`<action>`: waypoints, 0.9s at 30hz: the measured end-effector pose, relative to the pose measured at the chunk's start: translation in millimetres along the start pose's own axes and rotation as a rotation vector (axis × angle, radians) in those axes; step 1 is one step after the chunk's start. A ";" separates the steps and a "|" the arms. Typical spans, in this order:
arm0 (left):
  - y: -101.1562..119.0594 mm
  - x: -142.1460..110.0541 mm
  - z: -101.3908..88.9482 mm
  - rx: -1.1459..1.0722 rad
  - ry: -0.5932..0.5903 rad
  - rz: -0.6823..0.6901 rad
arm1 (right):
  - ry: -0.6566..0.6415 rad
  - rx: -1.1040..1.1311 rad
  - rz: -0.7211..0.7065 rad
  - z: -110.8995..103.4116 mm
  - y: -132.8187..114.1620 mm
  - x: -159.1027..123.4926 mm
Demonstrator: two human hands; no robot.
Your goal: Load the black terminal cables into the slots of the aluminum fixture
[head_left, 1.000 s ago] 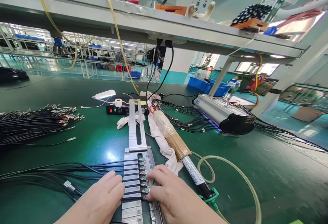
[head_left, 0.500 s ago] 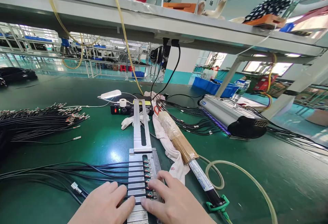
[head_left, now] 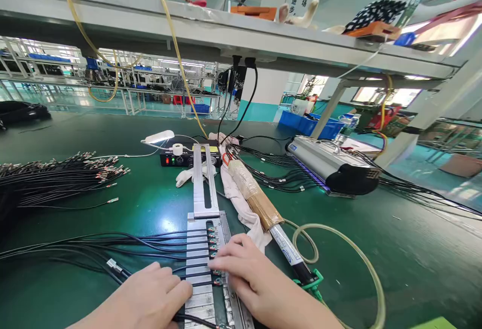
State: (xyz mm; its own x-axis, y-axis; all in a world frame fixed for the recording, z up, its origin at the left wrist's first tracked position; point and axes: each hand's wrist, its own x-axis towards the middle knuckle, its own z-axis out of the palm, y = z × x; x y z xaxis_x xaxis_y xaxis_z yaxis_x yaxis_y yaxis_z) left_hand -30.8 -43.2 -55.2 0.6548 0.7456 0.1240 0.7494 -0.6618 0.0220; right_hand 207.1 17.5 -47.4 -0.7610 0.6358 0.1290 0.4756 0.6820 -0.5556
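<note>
A metal slotted fixture lies lengthwise in front of me, with several black cables laid across its grooves from the left. Small metal connectors on their ends line up along the fixture's right side. My right hand reaches over that side, fingertips pinched on the end of one cable in the row. On the left, my left hand is closed over cables at the fixture's edge; its fingers partly hide them. Below it, another cable crosses the fixture. A loose metal connector lies left of my left hand.
A bundle of cables lies at far left. Behind the fixture stand a black control box and a small lit lamp. A taped tool with a hose lies right of it, before a silver lamp unit. A shelf spans above.
My right hand has moved slightly up the fixture, its fingers drawn together on a cable end. My left hand has shifted slightly left. The lower cable on the fixture now shows.
</note>
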 end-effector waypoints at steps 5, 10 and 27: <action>-0.7 2.9 -0.9 -0.080 0.029 -0.056 | 0.007 0.042 0.046 -7.8 -3.1 0.6; -2.9 6.7 3.9 -0.035 0.149 -0.087 | 0.026 0.046 0.064 -8.6 -4.1 0.4; -0.2 4.1 27.1 0.261 0.179 0.062 | -0.040 -0.030 0.023 -7.4 -10.1 -2.2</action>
State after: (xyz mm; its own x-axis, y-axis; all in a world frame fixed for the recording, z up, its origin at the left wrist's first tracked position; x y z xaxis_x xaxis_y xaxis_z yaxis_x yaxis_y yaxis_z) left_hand -25.6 -37.8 -81.6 0.6894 0.6636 0.2905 0.7239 -0.6457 -0.2431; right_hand 207.2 11.9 -36.0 -0.7667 0.6365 0.0834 0.5054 0.6787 -0.5329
